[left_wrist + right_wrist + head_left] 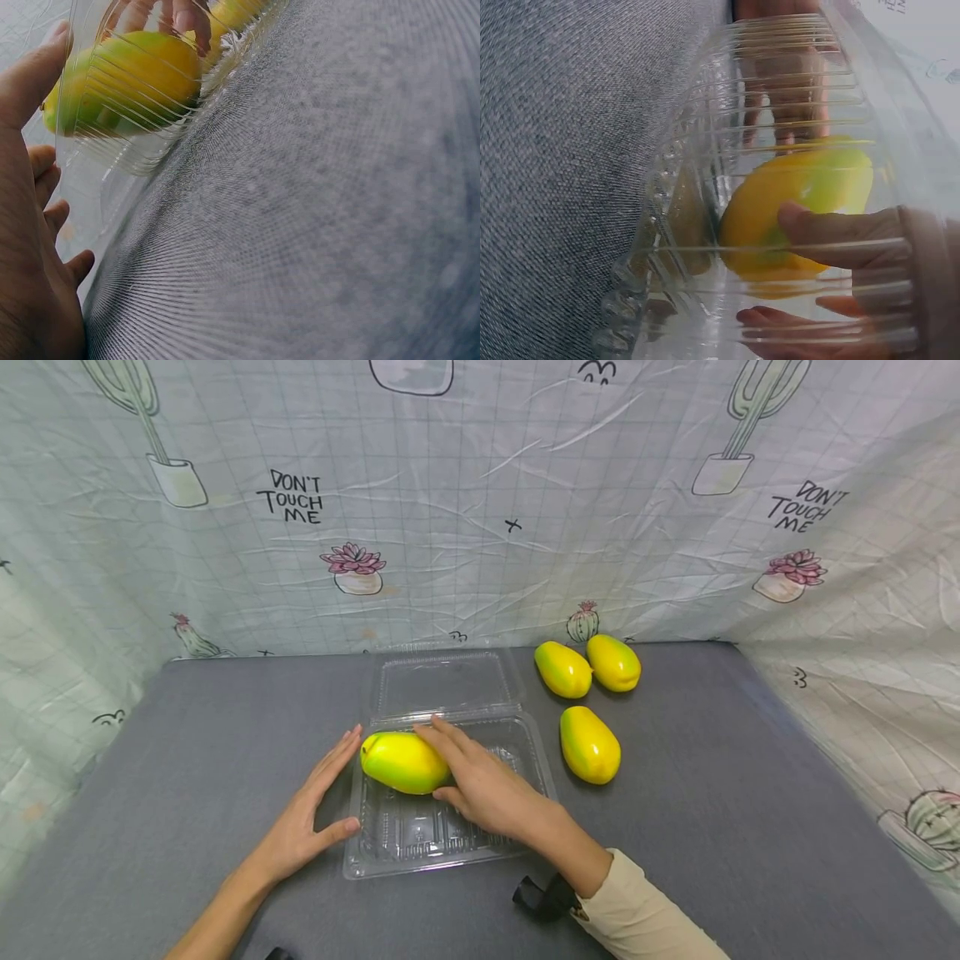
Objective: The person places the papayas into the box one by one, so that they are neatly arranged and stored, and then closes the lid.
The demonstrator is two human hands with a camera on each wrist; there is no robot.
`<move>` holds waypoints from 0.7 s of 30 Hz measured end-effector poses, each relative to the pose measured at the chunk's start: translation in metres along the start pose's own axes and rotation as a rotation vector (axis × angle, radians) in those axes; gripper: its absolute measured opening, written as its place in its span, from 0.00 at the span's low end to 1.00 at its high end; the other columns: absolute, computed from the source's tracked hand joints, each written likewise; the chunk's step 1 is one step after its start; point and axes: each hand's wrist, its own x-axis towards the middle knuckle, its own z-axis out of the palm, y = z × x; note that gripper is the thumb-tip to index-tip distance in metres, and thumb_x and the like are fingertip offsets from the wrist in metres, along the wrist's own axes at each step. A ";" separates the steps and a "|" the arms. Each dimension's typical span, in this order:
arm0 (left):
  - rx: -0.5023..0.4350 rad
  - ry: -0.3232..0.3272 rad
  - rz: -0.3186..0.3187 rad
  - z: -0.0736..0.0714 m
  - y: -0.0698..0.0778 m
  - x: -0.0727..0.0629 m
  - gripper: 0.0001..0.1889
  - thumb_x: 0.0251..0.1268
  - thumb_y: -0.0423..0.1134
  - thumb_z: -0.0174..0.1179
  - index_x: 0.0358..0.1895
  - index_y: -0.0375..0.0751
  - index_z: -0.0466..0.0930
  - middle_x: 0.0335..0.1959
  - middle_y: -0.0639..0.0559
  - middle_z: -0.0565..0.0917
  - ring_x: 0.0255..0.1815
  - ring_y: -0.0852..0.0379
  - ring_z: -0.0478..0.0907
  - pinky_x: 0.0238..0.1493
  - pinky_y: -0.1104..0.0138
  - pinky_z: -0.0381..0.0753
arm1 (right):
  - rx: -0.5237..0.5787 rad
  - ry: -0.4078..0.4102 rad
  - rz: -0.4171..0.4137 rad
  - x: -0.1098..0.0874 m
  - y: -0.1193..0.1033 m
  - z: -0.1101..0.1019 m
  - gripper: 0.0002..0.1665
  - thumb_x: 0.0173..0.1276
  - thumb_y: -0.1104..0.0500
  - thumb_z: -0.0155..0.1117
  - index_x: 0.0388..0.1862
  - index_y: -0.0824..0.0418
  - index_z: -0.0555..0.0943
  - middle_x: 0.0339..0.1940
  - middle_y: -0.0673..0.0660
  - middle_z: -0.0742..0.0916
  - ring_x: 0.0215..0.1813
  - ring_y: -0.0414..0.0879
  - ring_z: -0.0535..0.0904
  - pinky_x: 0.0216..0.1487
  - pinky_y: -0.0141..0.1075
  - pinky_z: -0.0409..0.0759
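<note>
A yellow-green mango (402,763) lies over the left part of a clear plastic clamshell container (405,862). My right hand (487,781) holds the mango by its right end, thumb on the near side and fingers over the far side. The right wrist view shows that thumb pressed on the mango (817,187), seen through the ribbed clear wall. My left hand (307,822) is at the container's left edge with fingers spread. From the left wrist, the left hand (34,217) appears beside the clear wall, its fingers partly hidden.
The container's open lid (450,683) lies flat behind the base. Right of it, one mango (590,746) sits nearer, with another mango (562,670) and a third mango (614,663) farther back. A printed cloth (480,527) hangs behind the grey table (712,827).
</note>
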 end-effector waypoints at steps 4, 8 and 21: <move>0.001 -0.001 -0.002 0.000 0.000 0.001 0.45 0.55 0.44 0.65 0.74 0.35 0.53 0.75 0.40 0.52 0.75 0.37 0.43 0.71 0.69 0.42 | 0.006 -0.003 0.011 -0.001 -0.001 -0.004 0.48 0.65 0.56 0.67 0.77 0.50 0.50 0.76 0.59 0.57 0.71 0.55 0.62 0.62 0.49 0.70; 0.004 -0.001 0.001 0.000 0.000 0.001 0.45 0.55 0.44 0.66 0.74 0.35 0.53 0.75 0.40 0.52 0.75 0.37 0.44 0.71 0.69 0.42 | 0.033 -0.016 0.042 -0.006 -0.003 -0.011 0.48 0.65 0.53 0.67 0.77 0.50 0.51 0.77 0.58 0.57 0.71 0.55 0.62 0.63 0.51 0.69; 0.010 -0.002 0.003 0.000 0.000 0.001 0.46 0.53 0.42 0.66 0.74 0.34 0.53 0.75 0.39 0.52 0.74 0.36 0.45 0.70 0.70 0.43 | 0.086 0.205 -0.055 -0.034 0.009 -0.042 0.43 0.66 0.55 0.66 0.75 0.54 0.56 0.74 0.53 0.64 0.65 0.45 0.70 0.56 0.37 0.76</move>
